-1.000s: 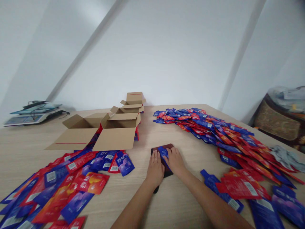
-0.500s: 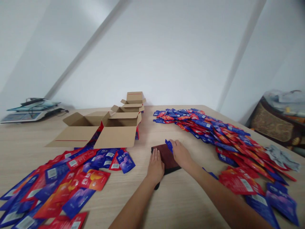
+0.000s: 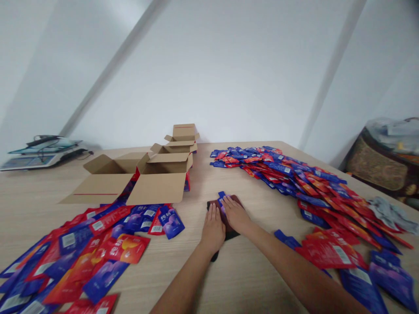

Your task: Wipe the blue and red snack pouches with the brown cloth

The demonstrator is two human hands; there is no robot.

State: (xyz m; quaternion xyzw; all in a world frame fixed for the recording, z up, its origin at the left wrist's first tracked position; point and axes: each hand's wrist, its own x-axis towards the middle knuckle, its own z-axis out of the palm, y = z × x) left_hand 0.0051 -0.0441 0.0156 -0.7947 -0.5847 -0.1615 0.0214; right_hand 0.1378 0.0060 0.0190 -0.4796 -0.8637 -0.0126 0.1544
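A dark maroon and black flat pad (image 3: 233,233) lies on the table in front of me. My left hand (image 3: 213,226) rests flat on its left part, fingers stretched out. A blue-purple pouch (image 3: 221,196) lies on the pad, its narrow top end past the far edge. My right hand (image 3: 235,214) lies flat over this pouch, fingers straight, covering much of it. Off to the left is a pile of red and blue pouches (image 3: 94,248), with one blue pouch (image 3: 171,222) at its right end.
Open cardboard boxes (image 3: 157,187) stand at the centre left, flaps spread. A long heap of red and blue pouches (image 3: 288,174) runs along the right. A flat scale (image 3: 39,159) bearing papers sits far left. A patterned bag (image 3: 376,161) is at the right edge.
My right hand has moved left, bringing the blue pouch onto the middle of the pad, and its fingers now lie flat over it. My left hand stays on the pad.
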